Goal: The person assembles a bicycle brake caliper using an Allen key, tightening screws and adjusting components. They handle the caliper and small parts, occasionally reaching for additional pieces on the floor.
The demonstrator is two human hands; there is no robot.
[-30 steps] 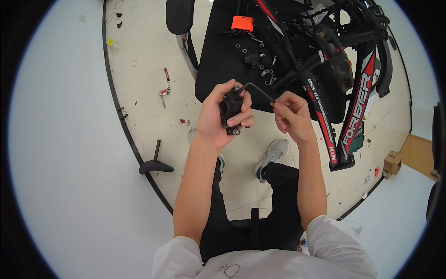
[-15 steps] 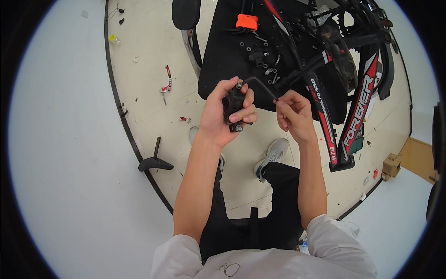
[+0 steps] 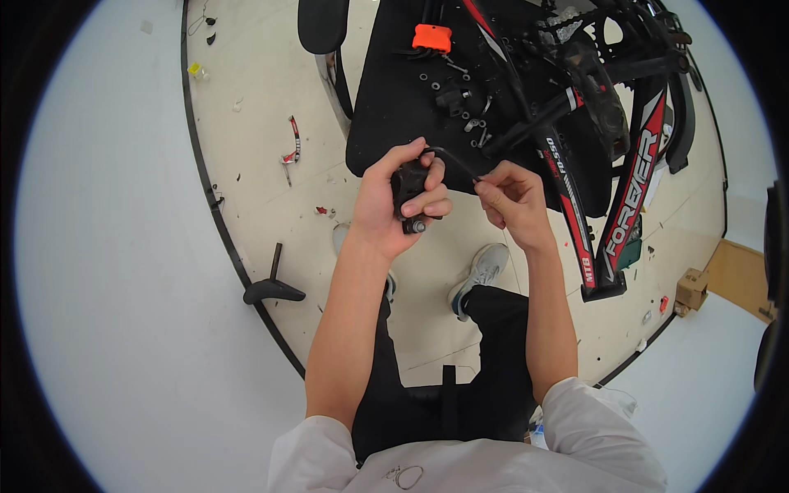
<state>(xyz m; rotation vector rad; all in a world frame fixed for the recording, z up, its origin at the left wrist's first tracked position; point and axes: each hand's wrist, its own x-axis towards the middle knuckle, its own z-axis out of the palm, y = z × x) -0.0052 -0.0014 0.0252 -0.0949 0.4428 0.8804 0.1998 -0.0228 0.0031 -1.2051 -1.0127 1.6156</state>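
Black part (image 3: 408, 182) sits tight in our left hand (image 3: 394, 201) fingers; our right hand (image 3: 511, 201) fingers pinch a thin cable (image 3: 454, 158) running from its top.

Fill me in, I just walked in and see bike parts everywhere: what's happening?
A seated person grips a small black bike component in the left hand, while the right hand pinches a bent hex key reaching into it. Beyond lie a black mat with loose bolts and a red-and-black bike frame.
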